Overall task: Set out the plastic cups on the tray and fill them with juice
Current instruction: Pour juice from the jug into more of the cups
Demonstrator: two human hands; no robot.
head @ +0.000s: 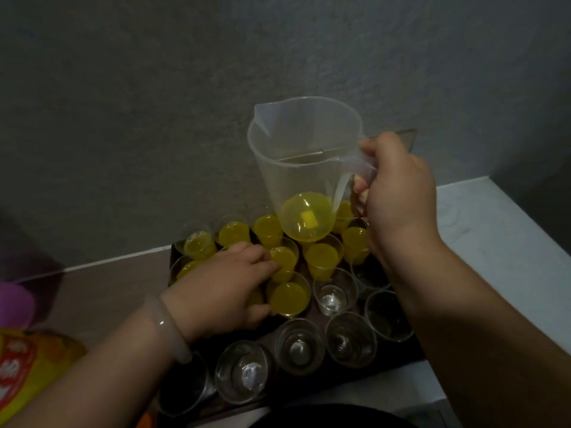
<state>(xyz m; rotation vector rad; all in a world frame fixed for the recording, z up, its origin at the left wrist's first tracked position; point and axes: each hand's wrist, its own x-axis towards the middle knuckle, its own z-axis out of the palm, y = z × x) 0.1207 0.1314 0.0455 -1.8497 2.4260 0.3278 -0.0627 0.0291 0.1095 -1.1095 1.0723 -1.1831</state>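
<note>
Now | right hand [398, 193] grips translucent jug [306, 156] handle | left hand [222, 285] pinches juice-filled clear cup [285, 261]

A dark tray [414, 347] lies on the counter [494, 242].

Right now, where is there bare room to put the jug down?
Two patches for the jug: the white counter right of the tray, and the brown surface left of it, between tray and yellow packet. The tray is crowded: filled cups at the back, empty cups in front, the left hand among them.
</note>
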